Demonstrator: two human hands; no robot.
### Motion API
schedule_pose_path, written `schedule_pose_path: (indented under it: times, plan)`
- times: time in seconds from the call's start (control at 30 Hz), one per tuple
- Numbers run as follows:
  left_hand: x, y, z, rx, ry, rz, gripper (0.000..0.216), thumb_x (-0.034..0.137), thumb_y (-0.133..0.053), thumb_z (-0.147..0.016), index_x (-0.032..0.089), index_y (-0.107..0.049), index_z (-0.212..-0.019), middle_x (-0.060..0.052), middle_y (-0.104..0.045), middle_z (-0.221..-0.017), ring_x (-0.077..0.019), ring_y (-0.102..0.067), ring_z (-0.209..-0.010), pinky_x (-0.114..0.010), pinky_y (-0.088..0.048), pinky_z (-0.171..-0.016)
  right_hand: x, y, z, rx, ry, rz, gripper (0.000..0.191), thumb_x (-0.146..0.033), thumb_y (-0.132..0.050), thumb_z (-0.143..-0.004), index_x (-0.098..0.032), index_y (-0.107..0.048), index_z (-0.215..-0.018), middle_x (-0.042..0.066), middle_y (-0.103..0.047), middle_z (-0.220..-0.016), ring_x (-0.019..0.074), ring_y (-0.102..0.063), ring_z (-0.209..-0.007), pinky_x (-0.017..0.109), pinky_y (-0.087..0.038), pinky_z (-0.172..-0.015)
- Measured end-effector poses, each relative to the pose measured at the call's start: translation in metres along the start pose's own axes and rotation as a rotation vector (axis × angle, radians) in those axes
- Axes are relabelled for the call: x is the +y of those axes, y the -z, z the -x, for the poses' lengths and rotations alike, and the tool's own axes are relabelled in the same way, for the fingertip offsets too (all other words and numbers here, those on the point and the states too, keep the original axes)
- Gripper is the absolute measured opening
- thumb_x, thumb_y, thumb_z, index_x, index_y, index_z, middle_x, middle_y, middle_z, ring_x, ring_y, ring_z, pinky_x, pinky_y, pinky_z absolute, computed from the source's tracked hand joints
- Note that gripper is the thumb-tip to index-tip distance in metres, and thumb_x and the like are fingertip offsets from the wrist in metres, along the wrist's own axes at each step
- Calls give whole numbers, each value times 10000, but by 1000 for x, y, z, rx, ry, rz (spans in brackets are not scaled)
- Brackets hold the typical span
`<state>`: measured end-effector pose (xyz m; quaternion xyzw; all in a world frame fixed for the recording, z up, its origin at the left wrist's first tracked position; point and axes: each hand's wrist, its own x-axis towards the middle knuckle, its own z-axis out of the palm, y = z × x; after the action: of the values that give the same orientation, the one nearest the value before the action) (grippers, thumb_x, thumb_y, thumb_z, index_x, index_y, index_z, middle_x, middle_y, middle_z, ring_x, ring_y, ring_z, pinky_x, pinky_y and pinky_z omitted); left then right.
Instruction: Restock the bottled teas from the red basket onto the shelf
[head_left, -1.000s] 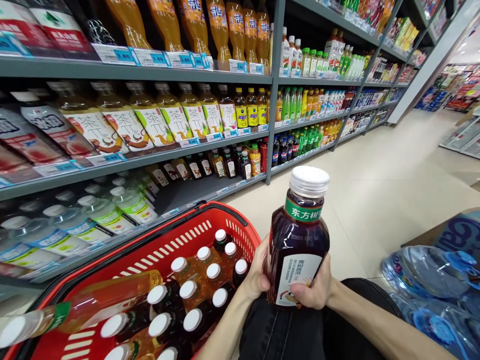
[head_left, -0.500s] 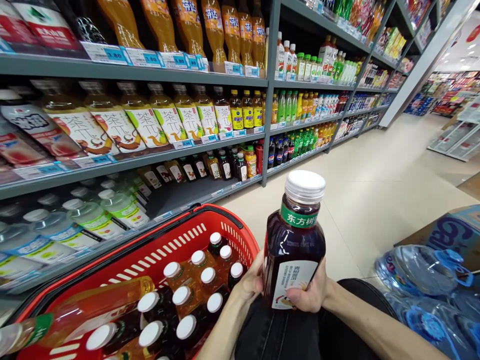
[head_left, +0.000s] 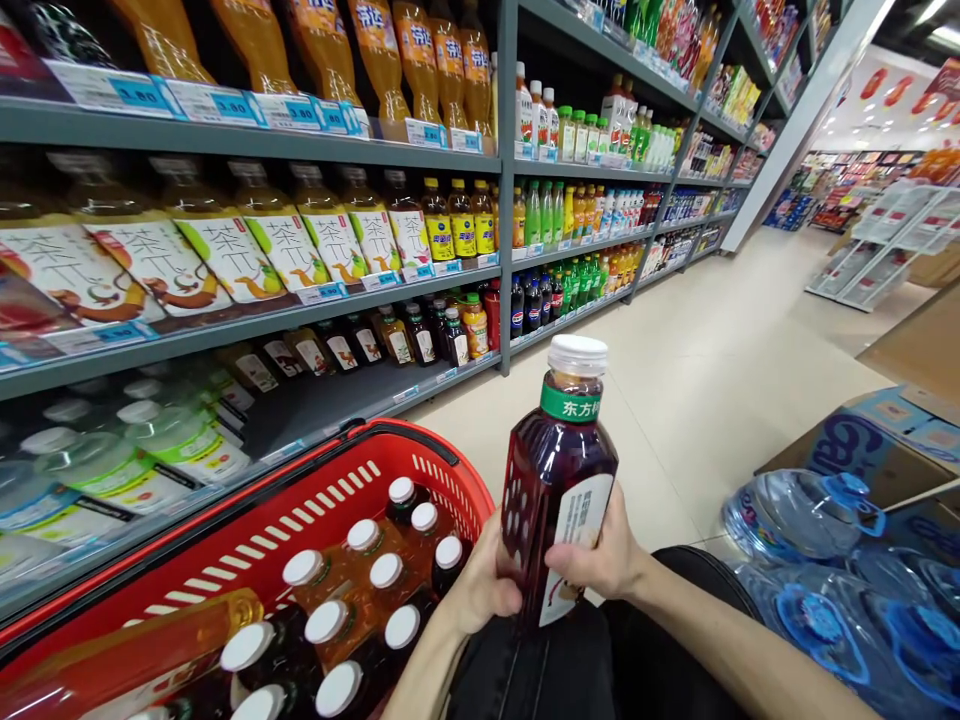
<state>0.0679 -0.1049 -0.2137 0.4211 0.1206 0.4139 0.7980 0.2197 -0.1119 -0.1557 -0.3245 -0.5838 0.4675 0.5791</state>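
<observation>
Between curled hands (head_left: pixel 606 552), a bottle (head_left: pixel 541 480)

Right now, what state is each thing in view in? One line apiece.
Held bottle, nearly upright, capped, dark inside
Left hand, gripping one side of it
Right hand, gripping the other side
Basket, open-topped, holding many bottles
Basket bottles, capped, packed close
Large bottle, laid over, cap end out of frame
Tea bottles, upright, capped
Water jugs, grouped, fill unclear
</observation>
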Motion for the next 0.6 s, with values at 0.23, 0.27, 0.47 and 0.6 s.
schedule_pose_path:
  times: [0.23, 0.27, 0.47, 0.6]
  plan:
    - [13, -10, -5, -5, -96, -231, 988, 665, -851, -693, 171, -559, -1497, -185, -636, -1421, -458, -499, -1409, -573, -369, -1202, -11, 11, -10, 161, 78, -34, 846, -558, -973, -621, -242, -561, -1288, 99, -722, -1097, 305, -711, -922, 415, -620, -780]
    - [12, -8, -3, 15, -99, -271, 971, 698, -812, -722, 173, -562, -1500, -186, -619, -1450, -455, -466, -1440, -574, -339, -1224, -13, 12, -11, 182, 88, -23, 839, -539, -970, -637, -246, -561, -1309, 88, -720, -1081, 291, -706, -905, 403, -615, -774]
    - [-3, 13, 5, 37, -52, -262, 890, 771, -561, -885, 207, -493, -1570, -176, -542, -1556, -392, -423, -1501, -536, -266, -1277, -8, 30, -15, 193, 96, -147, 699, -546, -865, -745, -261, -590, -1322, 100, -700, -1232, 336, -676, -1106, 497, -553, -1001]
    - [-5, 15, 2, 53, -66, -275, 782, 592, -683, -906, 236, -485, -1574, -161, -636, -1462, -361, -568, -1388, -494, -353, -1230, -5, 36, -20, 182, 12, -258, 569, -541, -821, -786, -280, -625, -1252, 93, -716, -1231, 355, -696, -1116, 541, -552, -1017]
